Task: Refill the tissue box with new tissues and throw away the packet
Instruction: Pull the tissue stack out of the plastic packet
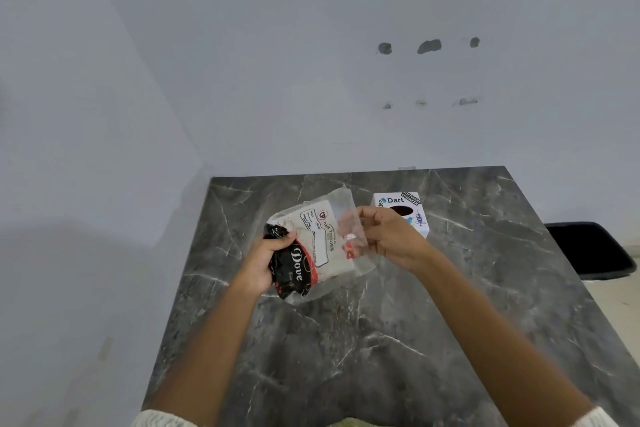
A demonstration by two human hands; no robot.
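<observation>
Both hands hold the tissue packet (313,248) above the marble desk (381,340).
Left hand (266,262) has its fingers clamped on the packet's dark end; right hand (388,236) pinches the clear end; the tissue box (398,211) stands near the desk's far edge; a black bin (592,250) sits beyond the right edge.

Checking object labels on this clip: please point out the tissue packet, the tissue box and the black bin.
tissue packet (313,246): head view, on its printed white front.
tissue box (398,202): head view, on its white top by the Dart print.
black bin (588,250): head view, on its dark inside.
</observation>
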